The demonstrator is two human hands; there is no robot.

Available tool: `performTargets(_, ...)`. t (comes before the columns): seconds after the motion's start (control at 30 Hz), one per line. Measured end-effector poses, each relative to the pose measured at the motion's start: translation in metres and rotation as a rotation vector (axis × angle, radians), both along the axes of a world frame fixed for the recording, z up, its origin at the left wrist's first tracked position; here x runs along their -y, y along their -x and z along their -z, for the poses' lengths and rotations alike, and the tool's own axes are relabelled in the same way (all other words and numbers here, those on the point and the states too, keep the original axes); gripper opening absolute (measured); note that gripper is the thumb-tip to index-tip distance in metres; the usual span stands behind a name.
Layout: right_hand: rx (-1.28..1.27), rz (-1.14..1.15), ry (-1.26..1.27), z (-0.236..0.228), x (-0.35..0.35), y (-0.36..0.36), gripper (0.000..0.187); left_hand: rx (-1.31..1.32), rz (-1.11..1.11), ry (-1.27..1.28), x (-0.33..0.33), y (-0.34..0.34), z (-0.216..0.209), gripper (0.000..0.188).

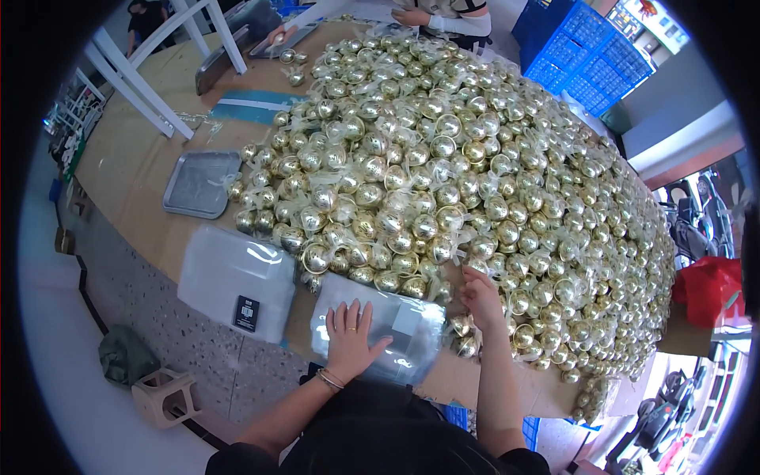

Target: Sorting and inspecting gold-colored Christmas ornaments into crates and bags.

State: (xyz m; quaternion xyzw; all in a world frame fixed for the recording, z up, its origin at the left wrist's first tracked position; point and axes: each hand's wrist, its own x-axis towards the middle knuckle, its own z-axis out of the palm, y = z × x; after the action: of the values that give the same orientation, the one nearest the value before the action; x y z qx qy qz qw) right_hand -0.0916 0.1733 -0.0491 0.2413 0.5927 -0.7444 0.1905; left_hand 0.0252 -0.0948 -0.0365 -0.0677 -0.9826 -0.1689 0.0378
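My left hand (350, 336) lies with its fingers spread on a stack of clear plastic bags (423, 336) at the table's near edge. A grey patch shows through this stack. Just right of it, my right hand (481, 298) has its fingers curled together at the edge of a large heap of shiny gold balls (447, 149). What those fingers pinch, if anything, is too small to make out. Many of the balls carry pale sheer ribbon or wrapping. A second clear plastic stack (226, 269), with a black label (246, 313) on it, lies to the left.
A grey metal tray (188, 190) rests on the brown table (131, 186) at left. White legs (131, 83) stand on the table behind it. Across the heap, another person (447, 20) sits working. Blue crates (586, 59) are stacked far right; a beige stool (166, 396) stands lower left.
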Motion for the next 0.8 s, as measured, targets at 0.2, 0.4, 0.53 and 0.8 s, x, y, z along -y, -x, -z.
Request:
performTargets(0.2, -0.193, -0.291, -0.85, 0.009, 0.065, -0.008, 0.073, -0.017, 0.097, -0.254, -0.01, 0.074, -0.009, 0.042)
performTargets(0.4, -0.189, -0.177, -0.711, 0.002, 0.071, 0.003, 0.062, 0.053, 0.196, -0.204, -0.025, 0.121, 0.008, 0.016)
performTargets(0.53, -0.079, -0.017, -0.486, 0.014, 0.033, 0.009, 0.042, 0.077, 0.133, -0.53, -0.029, 0.124, 0.008, 0.013)
performTargets(0.8, 0.066, 0.198, 0.451, -0.038, 0.011, -0.002, 0.036, 0.176, -0.224, -1.141, -0.015, 0.112, 0.004, 0.019)
